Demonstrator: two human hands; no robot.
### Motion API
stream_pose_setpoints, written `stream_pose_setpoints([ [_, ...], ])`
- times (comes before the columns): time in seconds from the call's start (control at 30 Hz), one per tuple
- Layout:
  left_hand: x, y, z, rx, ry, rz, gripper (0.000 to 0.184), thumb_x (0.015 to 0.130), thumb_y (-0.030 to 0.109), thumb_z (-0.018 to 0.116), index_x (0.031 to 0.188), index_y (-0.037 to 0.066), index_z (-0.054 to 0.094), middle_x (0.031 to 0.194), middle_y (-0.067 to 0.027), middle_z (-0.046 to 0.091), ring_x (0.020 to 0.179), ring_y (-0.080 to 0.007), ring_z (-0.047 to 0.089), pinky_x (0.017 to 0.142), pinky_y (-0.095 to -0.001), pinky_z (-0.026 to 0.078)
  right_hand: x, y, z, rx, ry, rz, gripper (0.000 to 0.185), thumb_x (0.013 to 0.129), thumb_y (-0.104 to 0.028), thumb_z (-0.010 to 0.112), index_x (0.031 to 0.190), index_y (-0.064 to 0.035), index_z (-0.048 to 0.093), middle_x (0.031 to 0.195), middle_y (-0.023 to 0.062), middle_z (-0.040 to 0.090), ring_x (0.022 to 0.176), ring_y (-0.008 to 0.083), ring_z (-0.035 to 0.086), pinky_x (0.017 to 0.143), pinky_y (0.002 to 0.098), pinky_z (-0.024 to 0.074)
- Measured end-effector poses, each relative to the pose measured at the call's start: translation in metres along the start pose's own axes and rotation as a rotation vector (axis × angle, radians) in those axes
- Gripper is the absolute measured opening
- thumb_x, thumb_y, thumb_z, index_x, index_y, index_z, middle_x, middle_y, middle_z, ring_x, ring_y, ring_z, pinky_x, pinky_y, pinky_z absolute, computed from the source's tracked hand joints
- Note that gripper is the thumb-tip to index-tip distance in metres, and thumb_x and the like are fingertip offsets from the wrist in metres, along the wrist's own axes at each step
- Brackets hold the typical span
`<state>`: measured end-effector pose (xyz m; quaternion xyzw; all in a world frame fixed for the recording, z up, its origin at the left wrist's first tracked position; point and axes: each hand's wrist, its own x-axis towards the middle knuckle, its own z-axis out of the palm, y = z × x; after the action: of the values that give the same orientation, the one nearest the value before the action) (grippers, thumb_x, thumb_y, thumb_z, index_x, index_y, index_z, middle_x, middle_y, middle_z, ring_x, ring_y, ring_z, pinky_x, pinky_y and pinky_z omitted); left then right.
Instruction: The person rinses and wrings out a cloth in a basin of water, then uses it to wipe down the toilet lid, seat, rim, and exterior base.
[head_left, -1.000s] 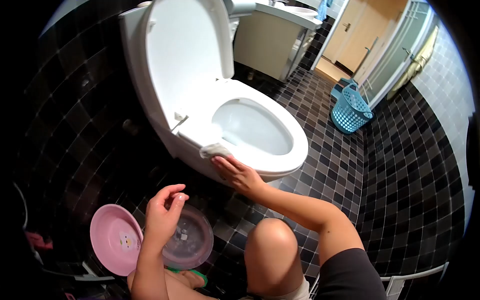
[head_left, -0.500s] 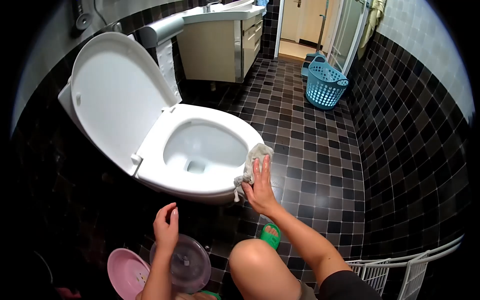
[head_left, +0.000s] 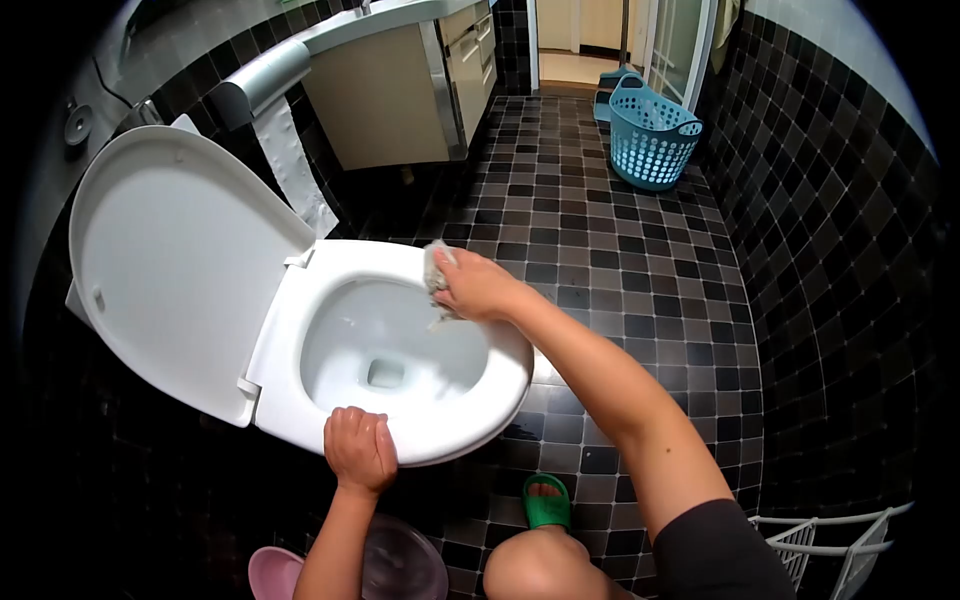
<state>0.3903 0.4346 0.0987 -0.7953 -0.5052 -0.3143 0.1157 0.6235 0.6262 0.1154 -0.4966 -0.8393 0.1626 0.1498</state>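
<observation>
A white toilet seat [head_left: 440,425] lies flat on the bowl, and its lid [head_left: 180,270] leans back, raised. My right hand [head_left: 478,286] is closed round a wet-looking grey cloth [head_left: 436,272], pressing it on the far side of the seat. Part of the cloth hangs over the inner edge toward the bowl [head_left: 345,340]. At the near side, my left hand [head_left: 360,448] has its fingers together and curled over the seat's edge. Its thumb lies alongside, and its fingertips rest on the white surface.
Toilet paper [head_left: 290,160] hangs from a silver holder [head_left: 262,82] beside the vanity cabinet [head_left: 380,95]. A blue laundry basket [head_left: 652,145] stands near the doorway. Below my left arm are a pink basin [head_left: 275,573] and a clear basin [head_left: 405,562]. A white rack [head_left: 840,535] is at lower right.
My right hand has carried the cloth from the seat's front rim to its far side, gripping it more tightly. My left hand has risen from above the basins onto the near edge.
</observation>
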Motion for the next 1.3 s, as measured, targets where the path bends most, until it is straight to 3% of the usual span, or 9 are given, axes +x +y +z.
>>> stream_pose_setpoints([
  [0.1,0.0,-0.003,0.001,0.005,-0.021,0.001,0.016,0.081,0.015,0.049,0.075,0.004,0.06,0.075,-0.0118,0.052,0.071,-0.0303,0.048,0.067,-0.0407,0.038,0.058,-0.028,0.01,-0.257,-0.09,-0.092,0.083,0.082,-0.043,0.064,0.146,-0.0045,0.028,0.136,0.0225,0.043,0.126,0.0337,0.045,0.103,0.0404,0.0382],
  [0.37,0.002,-0.001,-0.001,-0.002,-0.024,-0.022,0.014,0.077,0.015,0.05,0.075,0.005,0.059,0.078,-0.0106,0.054,0.074,-0.0292,0.049,0.07,-0.0397,0.039,0.118,-0.054,0.024,-0.147,-0.099,-0.111,0.086,0.081,-0.049,0.063,0.148,-0.0103,0.026,0.138,0.0168,0.044,0.127,0.0308,0.044,0.104,0.0406,0.0364],
  [0.67,0.001,0.001,-0.004,0.007,-0.013,-0.038,0.013,0.077,0.015,0.051,0.078,0.008,0.061,0.086,-0.0086,0.059,0.082,-0.029,0.052,0.075,-0.04,0.039,-0.055,-0.015,-0.002,-0.003,0.166,0.13,0.065,0.089,-0.033,0.056,0.139,-0.0002,0.032,0.128,0.0216,0.047,0.119,0.0361,0.048,0.1,0.0433,0.0396],
  [0.83,0.001,0.007,-0.013,0.001,-0.093,0.009,0.019,0.084,0.023,0.054,0.086,0.007,0.064,0.09,-0.0074,0.061,0.091,-0.0284,0.054,0.081,-0.0412,0.038,-0.151,-0.037,0.045,0.258,0.402,0.255,0.066,0.092,-0.028,0.055,0.143,0.0057,0.028,0.143,0.0332,0.028,0.132,0.0489,0.029,0.11,0.049,0.0276],
  [0.87,-0.002,0.0,-0.015,0.02,-0.247,0.036,0.041,0.084,0.044,0.06,0.1,0.006,0.063,0.096,-0.0082,0.061,0.099,-0.0287,0.053,0.088,-0.0409,0.037,-0.165,-0.045,0.056,0.365,0.507,0.247,0.064,0.093,-0.026,0.054,0.143,0.0055,0.028,0.143,0.0322,0.028,0.132,0.0477,0.03,0.11,0.0472,0.0278],
  [0.97,-0.003,0.001,-0.027,0.048,-0.327,0.169,0.064,0.079,0.058,0.062,0.112,0.003,0.058,0.1,-0.0117,0.061,0.103,-0.0308,0.052,0.091,-0.0432,0.037,-0.194,-0.052,0.075,0.659,0.632,0.255,0.056,0.095,-0.022,0.051,0.14,0.0048,0.033,0.14,0.0286,0.036,0.129,0.0418,0.037,0.108,0.0422,0.031],
  [1.0,0.002,0.008,-0.039,0.012,-0.476,0.103,0.079,0.073,0.061,0.068,0.121,0.001,0.053,0.115,-0.0185,0.057,0.111,-0.0353,0.05,0.098,-0.0464,0.034,-0.205,-0.055,0.076,0.839,0.625,0.282,0.051,0.095,-0.021,0.049,0.138,0.0043,0.038,0.136,0.026,0.043,0.125,0.0371,0.044,0.106,0.039,0.0339],
  [1.13,0.009,0.003,-0.037,0.018,-0.573,0.082,0.079,0.066,0.055,0.077,0.119,0.002,0.054,0.114,-0.0188,0.057,0.11,-0.0361,0.05,0.095,-0.0446,0.038,-0.246,-0.053,0.069,1.114,0.581,0.399,0.034,0.098,-0.024,0.049,0.12,0.0004,0.054,0.11,0.0132,0.064,0.102,0.0214,0.059,0.092,0.0327,0.0434],
  [1.3,0.023,0.003,-0.053,0.058,-0.579,0.114,0.073,0.069,0.054,0.074,0.118,0.003,0.054,0.111,-0.0161,0.057,0.107,-0.0348,0.051,0.093,-0.0435,0.039,-0.269,-0.031,0.036,1.36,0.622,0.442,0.033,0.099,-0.023,0.048,0.121,0.0008,0.054,0.109,0.0064,0.062,0.096,0.0134,0.057,0.087,0.027,0.045],
])
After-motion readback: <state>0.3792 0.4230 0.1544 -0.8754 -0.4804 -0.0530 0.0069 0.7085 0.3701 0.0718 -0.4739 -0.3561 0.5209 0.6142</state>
